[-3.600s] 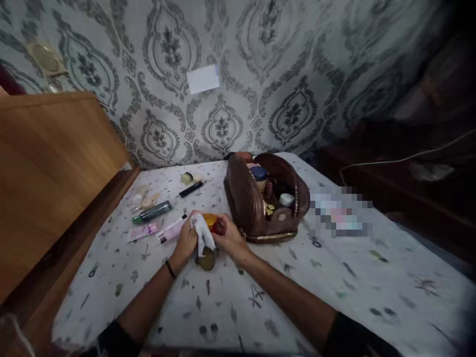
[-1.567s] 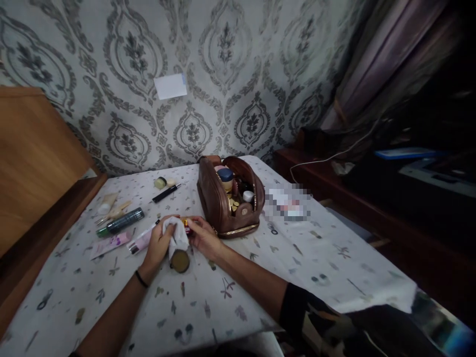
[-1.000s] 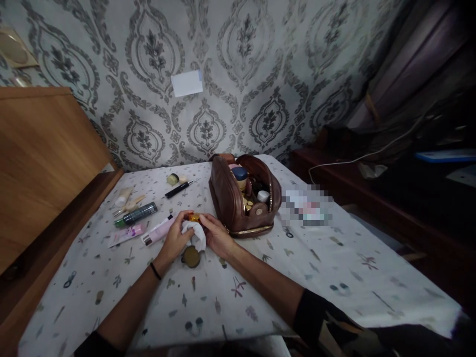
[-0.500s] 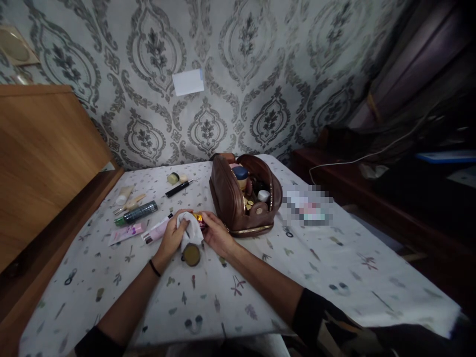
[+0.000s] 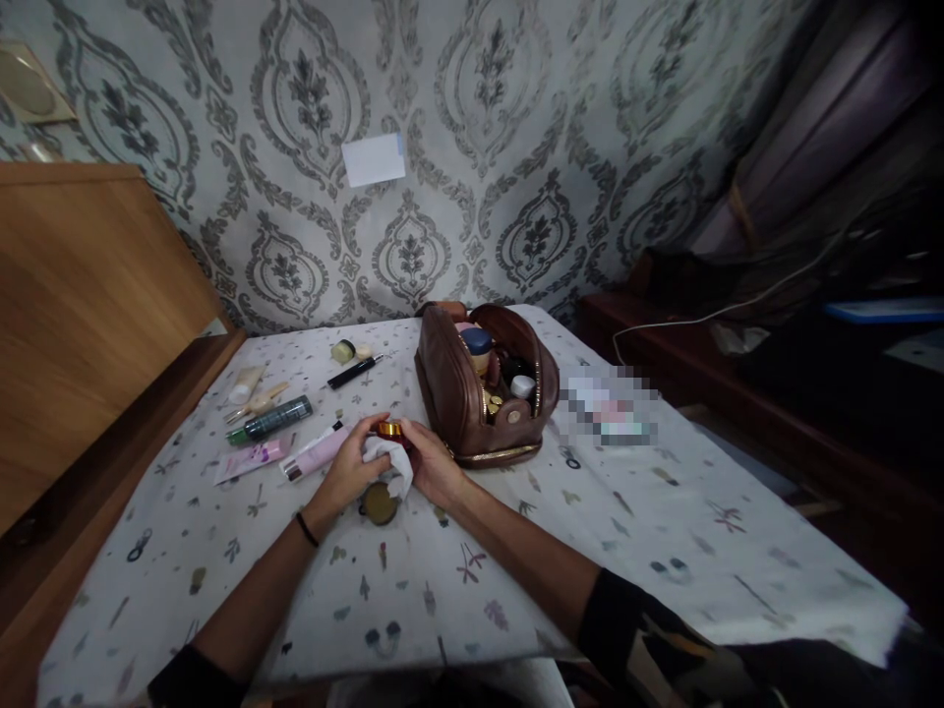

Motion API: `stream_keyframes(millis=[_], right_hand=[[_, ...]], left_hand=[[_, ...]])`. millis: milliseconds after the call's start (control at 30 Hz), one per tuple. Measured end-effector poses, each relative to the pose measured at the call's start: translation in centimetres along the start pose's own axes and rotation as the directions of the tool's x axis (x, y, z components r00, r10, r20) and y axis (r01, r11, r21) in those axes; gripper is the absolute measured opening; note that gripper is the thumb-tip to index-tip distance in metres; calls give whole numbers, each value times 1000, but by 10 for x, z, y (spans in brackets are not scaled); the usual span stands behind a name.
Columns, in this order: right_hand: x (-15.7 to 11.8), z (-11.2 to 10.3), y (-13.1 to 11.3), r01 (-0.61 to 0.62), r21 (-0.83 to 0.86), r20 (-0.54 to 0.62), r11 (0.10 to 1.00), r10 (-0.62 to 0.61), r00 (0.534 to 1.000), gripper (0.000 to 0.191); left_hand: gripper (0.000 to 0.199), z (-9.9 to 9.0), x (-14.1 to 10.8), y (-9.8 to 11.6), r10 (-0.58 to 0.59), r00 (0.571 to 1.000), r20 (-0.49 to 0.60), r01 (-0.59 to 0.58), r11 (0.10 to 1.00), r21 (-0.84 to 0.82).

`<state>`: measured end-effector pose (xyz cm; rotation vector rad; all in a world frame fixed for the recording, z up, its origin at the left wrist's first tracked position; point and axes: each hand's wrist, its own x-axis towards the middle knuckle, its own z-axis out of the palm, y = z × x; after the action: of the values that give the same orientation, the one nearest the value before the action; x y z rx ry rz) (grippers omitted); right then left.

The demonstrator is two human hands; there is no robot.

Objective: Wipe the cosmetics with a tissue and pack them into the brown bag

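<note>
While the left hand (image 5: 348, 474) clasps a crumpled white cloth (image 5: 392, 462) against a small amber-and-gold jar (image 5: 390, 430), the right hand (image 5: 437, 472) grips the jar near the open brown leather bag (image 5: 448, 393); a pale-pink tube (image 5: 317, 453) lies outside.

The small, round amber-and-red container with a shiny gold-orange top (image 5: 389, 430) was held above the table, between the fingers of the left hand (image 5: 351, 468) and the right hand (image 5: 437, 470). Its gold-orange top faced upward, and its lower part was hidden by fingers and cloth; it was probably a small jar, though the view was too small to be sure. The thin, crumpled white cloth (image 5: 396, 464) was bunched against the container's near side, gripped by the left hand, its loose folds hanging down toward the tabletop.
</note>
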<state>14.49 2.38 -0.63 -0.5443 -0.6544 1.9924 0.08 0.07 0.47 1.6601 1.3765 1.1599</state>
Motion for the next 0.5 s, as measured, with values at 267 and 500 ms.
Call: stream_keyframes(millis=[267,500], right_hand=[[-2,2,0,-6,-43,-8,999,6,1000,40],[-3,2,0,-5,-80,59,997,10,998,42]], left_hand=[[48,2,-3,1,62,998,15,-61,998,-30],[34,1,-2,-6,132,991,3,-132,991,-26]])
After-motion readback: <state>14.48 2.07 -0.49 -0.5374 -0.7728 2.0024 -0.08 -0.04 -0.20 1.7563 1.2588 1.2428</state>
